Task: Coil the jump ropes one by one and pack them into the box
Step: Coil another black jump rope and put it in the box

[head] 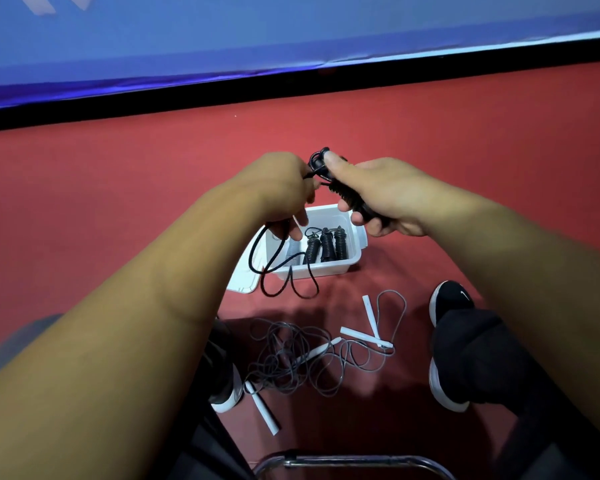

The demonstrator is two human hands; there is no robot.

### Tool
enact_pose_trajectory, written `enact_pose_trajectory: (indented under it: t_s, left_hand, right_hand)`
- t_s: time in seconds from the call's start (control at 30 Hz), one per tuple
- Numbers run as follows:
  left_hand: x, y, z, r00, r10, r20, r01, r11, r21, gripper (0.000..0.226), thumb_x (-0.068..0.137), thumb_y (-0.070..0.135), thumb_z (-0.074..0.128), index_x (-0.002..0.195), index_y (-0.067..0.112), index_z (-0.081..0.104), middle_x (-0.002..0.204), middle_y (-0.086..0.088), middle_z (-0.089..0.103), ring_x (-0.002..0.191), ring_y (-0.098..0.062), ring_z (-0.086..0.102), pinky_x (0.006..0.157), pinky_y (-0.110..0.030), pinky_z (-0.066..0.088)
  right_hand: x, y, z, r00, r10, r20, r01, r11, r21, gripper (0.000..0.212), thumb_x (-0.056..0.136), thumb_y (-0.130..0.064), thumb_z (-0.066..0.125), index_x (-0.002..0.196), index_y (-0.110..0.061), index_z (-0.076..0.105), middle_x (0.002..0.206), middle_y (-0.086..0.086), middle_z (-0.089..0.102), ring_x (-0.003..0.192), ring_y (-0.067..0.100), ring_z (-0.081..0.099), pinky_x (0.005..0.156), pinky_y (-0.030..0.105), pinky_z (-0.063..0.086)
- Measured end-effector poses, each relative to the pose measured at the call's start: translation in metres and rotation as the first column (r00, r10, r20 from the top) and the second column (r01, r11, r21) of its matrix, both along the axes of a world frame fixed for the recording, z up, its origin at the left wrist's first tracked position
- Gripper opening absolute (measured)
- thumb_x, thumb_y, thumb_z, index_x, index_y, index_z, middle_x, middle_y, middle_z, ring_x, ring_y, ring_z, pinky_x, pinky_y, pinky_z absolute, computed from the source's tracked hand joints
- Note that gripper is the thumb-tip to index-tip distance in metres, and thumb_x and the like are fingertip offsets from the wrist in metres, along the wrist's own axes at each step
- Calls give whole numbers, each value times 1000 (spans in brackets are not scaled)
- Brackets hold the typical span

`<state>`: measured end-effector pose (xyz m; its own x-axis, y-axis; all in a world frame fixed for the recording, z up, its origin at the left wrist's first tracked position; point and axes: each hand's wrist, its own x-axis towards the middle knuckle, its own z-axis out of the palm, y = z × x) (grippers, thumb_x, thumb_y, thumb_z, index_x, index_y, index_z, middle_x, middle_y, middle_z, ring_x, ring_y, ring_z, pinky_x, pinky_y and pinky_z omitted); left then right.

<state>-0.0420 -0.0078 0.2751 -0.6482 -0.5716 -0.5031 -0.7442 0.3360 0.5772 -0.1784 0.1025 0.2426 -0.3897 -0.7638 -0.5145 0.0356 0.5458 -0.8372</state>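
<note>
**Downward view over both forearms.** Your right hand [385, 199] grasps the black jump rope [347, 199] at centre frame. Its fingers wrap round the ribbed handles, and the thumb presses on the cord wound at their upper end. Just to the left, your left hand [284, 188] pinches the same cord. From it the slack hangs in several black loops across the near left corner of the white rectangular plastic box [352, 251].

The box stands open on the floor directly below the hands, with three coiled black ropes [326, 245] side by side inside it. A flat white lid [243, 282] lies at its left; whether it touches the box or is tucked under it cannot be told.

At lower centre, a tangle of thin grey cords [291, 355] with flat white handles [369, 313] lies loose on the floor between your black white-soled shoes [447, 299].

The smooth red floor [118, 202] fills the middle band of the frame. Above it a black strip [291, 84] runs slantwise from left to right, and over that hangs a blue sheet [257, 36] with a creased lower edge. A curved metal tube [354, 462] crosses the bottom edge.
</note>
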Motion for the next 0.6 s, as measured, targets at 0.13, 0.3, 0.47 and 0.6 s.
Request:
enact_pose_trajectory:
  t_s: [0.13,0.3,0.47,0.6]
  left_hand:
    - [2,-4,-2,986,17,-168,7,990,144,28,111,29,51,115,4,61,99,-15,78,78,-32,79,63,-45,63]
    - [2,-13,0,929,139,-343,11,916,401,24,113,25,43,103,13,62,91,-4,77,79,-18,73,80,-41,57]
    - [6,-25,3,918,82,-388,81,918,387,26,112,15,44,120,10,68,96,-2,72,75,-14,59,79,-35,52]
    - [13,-34,0,959,-133,-252,173,975,143,22,104,10,61,119,18,75,107,1,80,95,-17,69,107,-44,53]
  right_hand:
    - [3,1,3,989,-125,83,124,992,24,68,90,-84,54,102,-19,67,84,1,69,60,14,55,47,22,36]
    - [-2,0,4,975,-179,129,178,984,19,65,90,-81,60,106,-19,72,84,1,67,57,15,56,48,22,35]
    - [-5,0,7,965,-200,170,200,980,16,59,91,-79,60,105,-23,72,82,0,67,53,13,53,48,20,32]
    - [-6,2,12,954,-153,259,158,987,3,56,89,-77,65,106,-23,71,83,-1,66,55,11,52,49,18,29]
